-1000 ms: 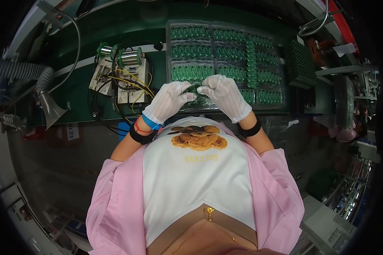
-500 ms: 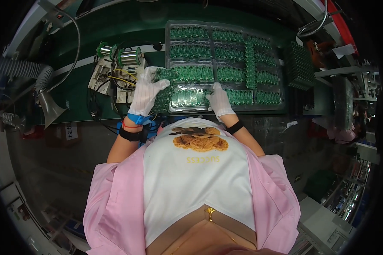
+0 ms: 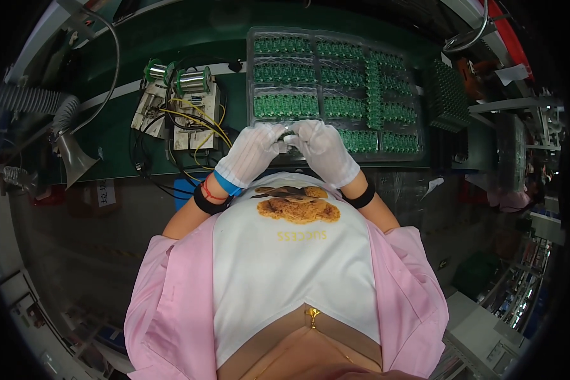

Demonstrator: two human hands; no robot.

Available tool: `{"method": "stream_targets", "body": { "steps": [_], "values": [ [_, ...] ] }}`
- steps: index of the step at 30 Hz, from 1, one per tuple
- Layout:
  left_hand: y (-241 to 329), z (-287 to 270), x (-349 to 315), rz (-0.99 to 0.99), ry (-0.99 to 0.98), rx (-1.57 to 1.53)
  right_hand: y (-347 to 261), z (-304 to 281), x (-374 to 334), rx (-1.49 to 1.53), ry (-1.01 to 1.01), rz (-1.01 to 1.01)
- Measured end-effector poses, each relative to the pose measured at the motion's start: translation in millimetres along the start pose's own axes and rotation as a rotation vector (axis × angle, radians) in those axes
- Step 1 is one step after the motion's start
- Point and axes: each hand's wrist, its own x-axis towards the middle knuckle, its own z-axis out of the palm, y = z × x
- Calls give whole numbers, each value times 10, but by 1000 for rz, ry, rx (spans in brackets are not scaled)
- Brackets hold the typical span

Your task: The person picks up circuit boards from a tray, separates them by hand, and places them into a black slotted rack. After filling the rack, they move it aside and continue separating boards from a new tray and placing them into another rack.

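Observation:
My left hand [image 3: 253,153] and my right hand [image 3: 325,151], both in white gloves, meet over the near left part of a clear plastic tray [image 3: 319,95]. Their fingertips are pinched together around a small dark green piece, seemingly a circuit board [image 3: 288,135], mostly covered by the fingers. Rows of small green circuit boards [image 3: 286,105] fill the tray's compartments. One long strip of green boards [image 3: 373,95] lies across the rows on the right. The tray's near left compartment is largely hidden behind my hands.
Left of the tray stands a pale fixture [image 3: 196,130] with yellow and black wires and two solder wire spools [image 3: 193,82]. A fume hose with a clear funnel [image 3: 76,158] hangs at far left. To the tray's right is a dark green block of stacked pieces [image 3: 446,98].
My left hand has moved right and nearer, away from the tray's left edge. My right hand has turned inward to meet it, and both now pinch the small board between them.

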Motion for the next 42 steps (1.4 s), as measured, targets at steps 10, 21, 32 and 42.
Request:
{"method": "stream_targets", "body": {
  "steps": [10,21,32,42],
  "values": [
    [-40,-232,86,23,-98,-619,520,-82,-432,853,184,974],
    [-579,-205,-185,-527,623,-1298,649,339,-492,-496,-24,848],
    [-393,-425,-658,-659,653,-1429,1562,-1074,-873,-662,586,1021],
    [23,-306,-1097,-672,621,-675,1493,-1051,-674,-590,197,1069]
  ]
}}
